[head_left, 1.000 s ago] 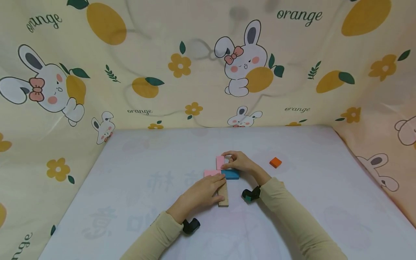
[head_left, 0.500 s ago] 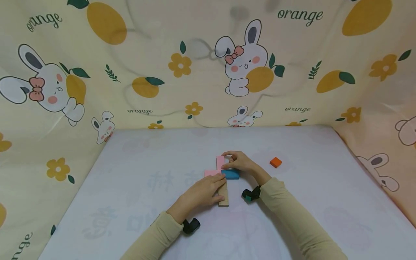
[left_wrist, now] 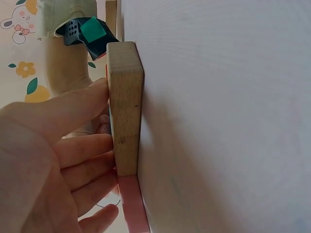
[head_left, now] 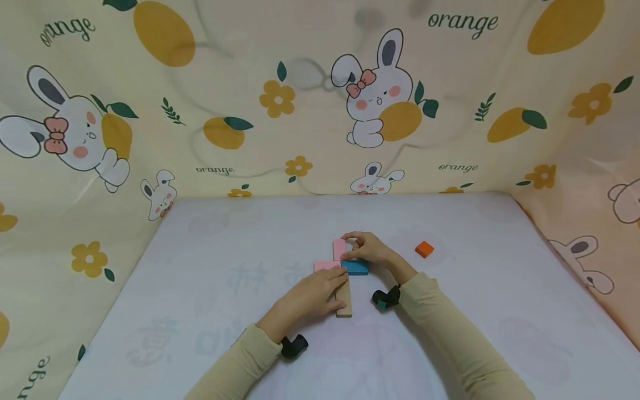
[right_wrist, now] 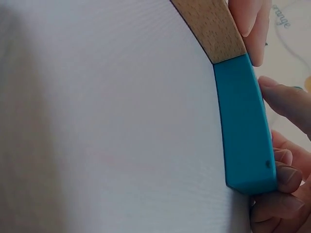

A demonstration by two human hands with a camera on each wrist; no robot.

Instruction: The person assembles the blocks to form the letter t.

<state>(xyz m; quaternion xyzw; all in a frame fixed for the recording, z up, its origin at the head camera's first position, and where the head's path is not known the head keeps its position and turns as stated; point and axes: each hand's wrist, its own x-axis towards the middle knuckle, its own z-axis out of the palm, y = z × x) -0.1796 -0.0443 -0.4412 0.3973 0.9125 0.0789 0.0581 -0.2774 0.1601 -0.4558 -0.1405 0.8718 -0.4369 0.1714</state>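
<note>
My left hand (head_left: pixel 306 297) lies over a natural wooden block (head_left: pixel 344 303), its extended fingers and thumb touching the top face. Part of that block and of a pink block (head_left: pixel 324 265) at its far end is covered by the fingers. Beside this pink block sits a blue block (head_left: pixel 356 268), also meeting the wooden block's end, as the right wrist view shows. A second pink block (head_left: pixel 338 250) points away from the pair. My right hand (head_left: pixel 369 248) pinches it with bent index finger and thumb, the thumb close above the blue block (right_wrist: pixel 245 126).
An orange block (head_left: pixel 424 249) lies alone to the right of the right hand. All blocks lie on a white-covered table (head_left: pixel 240 233). Behind it hangs a cloth (head_left: pixel 310 139) printed with rabbits and oranges. Each wrist wears a dark camera mount (head_left: pixel 294 348).
</note>
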